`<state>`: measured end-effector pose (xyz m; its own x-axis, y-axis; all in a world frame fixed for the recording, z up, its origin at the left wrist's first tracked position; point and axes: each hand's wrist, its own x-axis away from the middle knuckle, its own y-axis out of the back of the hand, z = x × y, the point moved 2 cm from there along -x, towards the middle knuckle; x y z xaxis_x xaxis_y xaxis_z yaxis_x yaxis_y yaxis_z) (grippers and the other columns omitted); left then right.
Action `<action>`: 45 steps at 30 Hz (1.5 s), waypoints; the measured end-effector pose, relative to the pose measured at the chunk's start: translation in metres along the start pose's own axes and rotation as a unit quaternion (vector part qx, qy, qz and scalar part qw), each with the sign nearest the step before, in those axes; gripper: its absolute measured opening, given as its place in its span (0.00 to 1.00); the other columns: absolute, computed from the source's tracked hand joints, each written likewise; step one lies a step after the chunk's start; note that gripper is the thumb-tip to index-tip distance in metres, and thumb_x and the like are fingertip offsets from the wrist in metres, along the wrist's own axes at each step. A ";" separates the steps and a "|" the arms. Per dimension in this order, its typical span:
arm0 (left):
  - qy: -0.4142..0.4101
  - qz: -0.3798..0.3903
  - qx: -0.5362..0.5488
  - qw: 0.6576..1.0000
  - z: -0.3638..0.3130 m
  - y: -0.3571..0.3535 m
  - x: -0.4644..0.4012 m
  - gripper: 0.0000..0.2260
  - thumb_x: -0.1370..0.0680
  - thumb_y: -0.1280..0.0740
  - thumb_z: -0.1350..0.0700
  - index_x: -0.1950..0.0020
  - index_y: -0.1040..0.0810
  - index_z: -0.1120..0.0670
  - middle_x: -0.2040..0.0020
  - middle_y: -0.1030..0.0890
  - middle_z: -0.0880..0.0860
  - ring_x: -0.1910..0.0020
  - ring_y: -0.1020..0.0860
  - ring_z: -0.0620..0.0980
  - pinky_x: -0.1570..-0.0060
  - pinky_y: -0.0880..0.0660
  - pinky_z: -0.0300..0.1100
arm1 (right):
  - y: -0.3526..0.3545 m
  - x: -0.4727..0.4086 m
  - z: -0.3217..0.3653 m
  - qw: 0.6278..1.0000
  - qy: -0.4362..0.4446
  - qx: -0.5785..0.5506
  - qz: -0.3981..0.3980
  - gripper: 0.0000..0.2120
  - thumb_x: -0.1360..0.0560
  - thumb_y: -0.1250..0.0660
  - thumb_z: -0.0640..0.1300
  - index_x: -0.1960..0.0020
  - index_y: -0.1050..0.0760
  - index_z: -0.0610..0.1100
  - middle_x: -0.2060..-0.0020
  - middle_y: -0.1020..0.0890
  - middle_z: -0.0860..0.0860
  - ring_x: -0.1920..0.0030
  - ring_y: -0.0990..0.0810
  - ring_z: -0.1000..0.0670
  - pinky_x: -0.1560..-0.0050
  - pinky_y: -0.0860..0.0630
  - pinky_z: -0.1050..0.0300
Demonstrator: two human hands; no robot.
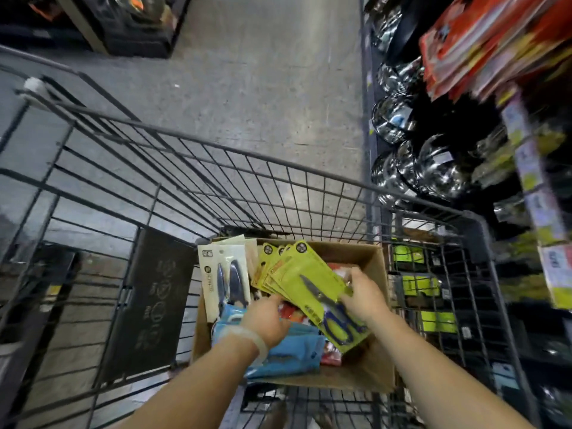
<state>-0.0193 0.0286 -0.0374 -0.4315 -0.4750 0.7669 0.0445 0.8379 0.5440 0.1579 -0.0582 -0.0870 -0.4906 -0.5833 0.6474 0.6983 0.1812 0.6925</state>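
A brown cardboard box (376,363) sits inside a black wire cart (235,168). It holds carded scissors: a fanned stack of yellow-green packs (297,270), white packs with dark-handled scissors (216,274) standing at the left, and blue packs (297,354) lying low at the front. My right hand (363,297) grips the right edge of the top yellow-green pack, whose scissors have blue handles. My left hand (267,320), with a pale band on the wrist, reaches under the fanned yellow-green stack; its fingertips are hidden beneath the cards.
A shelf on the right carries shiny steel bowls (433,162), red and yellow packets (483,41) and price tags. A dark flap (154,305) stands inside the cart at the left. Grey concrete floor (263,72) runs ahead, with dark stacked goods (130,23) at the top left.
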 end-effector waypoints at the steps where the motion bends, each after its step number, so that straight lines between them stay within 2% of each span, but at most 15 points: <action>1: 0.005 0.011 0.015 1.000 -0.004 0.000 0.004 0.18 0.23 0.35 0.54 0.34 0.30 0.56 0.36 0.24 0.54 0.38 0.26 0.53 0.39 0.29 0.43 | 0.005 0.004 -0.002 1.000 0.007 0.002 -0.001 0.14 0.28 0.31 0.45 0.51 0.37 0.48 0.48 0.23 0.45 0.47 0.23 0.43 0.50 0.28 0.53; 5: 0.016 0.015 0.068 0.997 -0.020 0.001 0.016 0.19 0.22 0.35 0.53 0.33 0.30 0.57 0.36 0.24 0.54 0.37 0.25 0.52 0.38 0.30 0.41 | 0.027 0.013 -0.003 0.999 0.036 -0.038 -0.008 0.13 0.28 0.31 0.42 0.56 0.36 0.49 0.58 0.23 0.50 0.53 0.23 0.46 0.54 0.29 0.54; 8: 0.030 0.001 0.196 0.980 -0.026 0.008 0.020 0.28 0.26 0.30 0.52 0.29 0.35 0.57 0.36 0.24 0.55 0.38 0.24 0.54 0.35 0.29 0.46 | 0.048 0.017 0.012 0.980 0.048 -0.193 -0.023 0.16 0.29 0.30 0.37 0.62 0.36 0.52 0.66 0.26 0.53 0.60 0.27 0.49 0.56 0.28 0.53; 10: 0.028 -0.022 0.366 0.930 -0.031 0.014 0.018 0.34 0.30 0.25 0.56 0.29 0.37 0.57 0.37 0.23 0.56 0.41 0.22 0.54 0.36 0.27 0.50 | 0.059 0.022 0.032 0.949 0.066 -0.308 -0.006 0.16 0.28 0.32 0.34 0.61 0.35 0.50 0.63 0.23 0.48 0.61 0.27 0.50 0.59 0.29 0.56; 12: 0.027 -0.082 0.483 0.872 -0.035 0.026 0.016 0.23 0.30 0.25 0.61 0.37 0.28 0.56 0.41 0.20 0.57 0.45 0.20 0.54 0.41 0.25 0.49 | 0.065 0.026 0.054 0.926 0.087 -0.367 0.022 0.12 0.27 0.32 0.34 0.58 0.33 0.47 0.56 0.20 0.42 0.58 0.23 0.48 0.57 0.27 0.56; 15: 0.059 -0.130 0.552 0.821 -0.025 0.038 0.014 0.14 0.29 0.27 0.61 0.46 0.24 0.56 0.48 0.17 0.57 0.49 0.19 0.55 0.42 0.24 0.51 | 0.060 0.022 0.074 0.907 0.096 -0.405 0.068 0.07 0.26 0.32 0.40 0.55 0.29 0.48 0.59 0.20 0.49 0.61 0.23 0.52 0.60 0.27 0.59; 18: 0.102 -0.140 0.522 0.835 0.008 0.037 0.009 0.14 0.28 0.27 0.59 0.45 0.25 0.56 0.50 0.17 0.55 0.51 0.19 0.53 0.42 0.24 0.52 | 0.036 0.004 0.059 0.919 0.039 -0.390 0.042 0.06 0.27 0.30 0.42 0.52 0.26 0.46 0.58 0.22 0.50 0.53 0.22 0.48 0.53 0.26 0.56; 22: 0.142 -0.163 0.511 0.832 0.054 0.028 0.000 0.16 0.30 0.25 0.59 0.45 0.23 0.56 0.51 0.16 0.55 0.53 0.18 0.54 0.45 0.23 0.53 | -0.002 -0.012 0.014 0.993 -0.035 -0.094 0.067 0.32 0.32 0.25 0.43 0.32 0.34 0.45 0.39 0.26 0.46 0.37 0.27 0.44 0.41 0.29 0.55; 25: 0.152 -0.179 0.518 0.822 0.073 0.022 -0.005 0.15 0.30 0.26 0.62 0.45 0.23 0.59 0.51 0.17 0.57 0.59 0.20 0.51 0.54 0.22 0.46 | -0.022 -0.018 0.001 0.994 -0.025 -0.006 0.106 0.47 0.36 0.22 0.44 0.25 0.46 0.49 0.30 0.36 0.46 0.31 0.33 0.43 0.32 0.32 0.50; 29: 0.159 -0.167 0.522 0.821 0.080 0.021 -0.010 0.17 0.30 0.26 0.62 0.43 0.24 0.60 0.50 0.17 0.57 0.56 0.18 0.53 0.54 0.21 0.48 | -0.029 -0.027 0.001 0.992 -0.025 0.089 0.086 0.52 0.39 0.21 0.51 0.24 0.49 0.51 0.28 0.40 0.45 0.27 0.41 0.42 0.29 0.38 0.46; 32: 0.148 -0.140 0.514 0.833 0.073 0.024 -0.009 0.17 0.30 0.26 0.61 0.44 0.24 0.58 0.51 0.17 0.57 0.54 0.17 0.54 0.50 0.20 0.52 | -0.030 -0.026 0.000 0.992 -0.035 0.102 0.067 0.52 0.40 0.21 0.53 0.25 0.47 0.49 0.27 0.43 0.44 0.27 0.43 0.41 0.28 0.40 0.46; 37: 0.128 -0.132 0.470 0.863 0.062 0.034 -0.009 0.25 0.36 0.23 0.52 0.42 0.25 0.53 0.47 0.18 0.54 0.48 0.19 0.56 0.43 0.24 0.57 | -0.026 -0.014 0.007 0.999 -0.007 0.046 0.016 0.33 0.36 0.22 0.47 0.38 0.36 0.45 0.39 0.26 0.46 0.38 0.27 0.41 0.40 0.31 0.49; 39: 0.123 -0.126 0.468 0.866 0.059 0.037 -0.007 0.21 0.34 0.23 0.53 0.44 0.25 0.53 0.48 0.18 0.54 0.49 0.19 0.56 0.45 0.23 0.56 | -0.020 -0.006 0.005 1.000 0.006 0.020 0.007 0.30 0.33 0.24 0.48 0.37 0.34 0.46 0.39 0.24 0.46 0.39 0.26 0.42 0.42 0.30 0.51; 43: 0.108 -0.122 0.454 0.876 0.045 0.046 -0.003 0.16 0.33 0.23 0.54 0.50 0.24 0.52 0.51 0.17 0.54 0.50 0.19 0.56 0.44 0.23 0.56 | 0.007 0.006 0.002 0.982 -0.001 -0.176 -0.062 0.19 0.32 0.25 0.43 0.44 0.27 0.42 0.51 0.21 0.45 0.46 0.22 0.43 0.53 0.31 0.57; 45: 0.089 -0.123 0.443 0.884 0.033 0.053 0.001 0.17 0.36 0.23 0.52 0.51 0.23 0.51 0.52 0.17 0.53 0.51 0.19 0.56 0.44 0.23 0.56 | 0.027 0.018 0.005 0.955 -0.014 -0.285 -0.081 0.18 0.30 0.27 0.40 0.43 0.27 0.39 0.51 0.21 0.45 0.49 0.22 0.45 0.52 0.29 0.56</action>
<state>-0.0468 0.0814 -0.0190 -0.1780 -0.6405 0.7470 -0.7872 0.5482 0.2824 0.1655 -0.0594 -0.0552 -0.6250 -0.5438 0.5600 0.7780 -0.3758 0.5035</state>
